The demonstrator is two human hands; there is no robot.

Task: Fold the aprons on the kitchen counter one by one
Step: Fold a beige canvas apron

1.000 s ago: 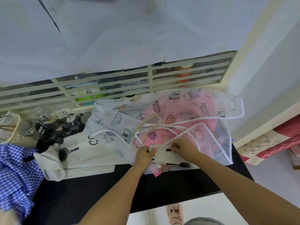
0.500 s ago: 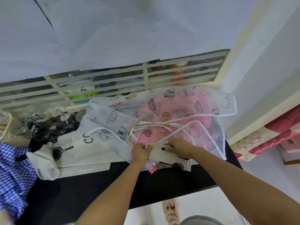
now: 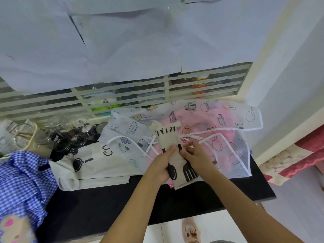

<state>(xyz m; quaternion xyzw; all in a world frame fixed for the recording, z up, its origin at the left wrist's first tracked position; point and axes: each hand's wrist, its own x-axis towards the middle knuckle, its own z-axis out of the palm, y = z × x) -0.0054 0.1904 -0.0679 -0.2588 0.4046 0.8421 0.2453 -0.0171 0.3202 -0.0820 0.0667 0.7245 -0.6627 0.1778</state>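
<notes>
A: Head view: hands?
B: The left hand [image 3: 160, 165] is curled round the folded cream apron [image 3: 168, 139], spoon-and-fork print up; the right hand [image 3: 195, 156] pinches its right edge.
A: Apron position?
B: Over the sheer printed apron [image 3: 228, 137], near the front edge of the black counter [image 3: 105, 207]. Contact between them: cannot tell. A blue checked apron [image 3: 22, 172] lies well left.

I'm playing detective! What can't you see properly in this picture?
Head view:
1. The beige apron: middle covered by the left hand and right hand.
2. The pink cloth: veiled by the sheer apron, shape unclear.
3. The blue checked apron: cut off by the left edge.
</notes>
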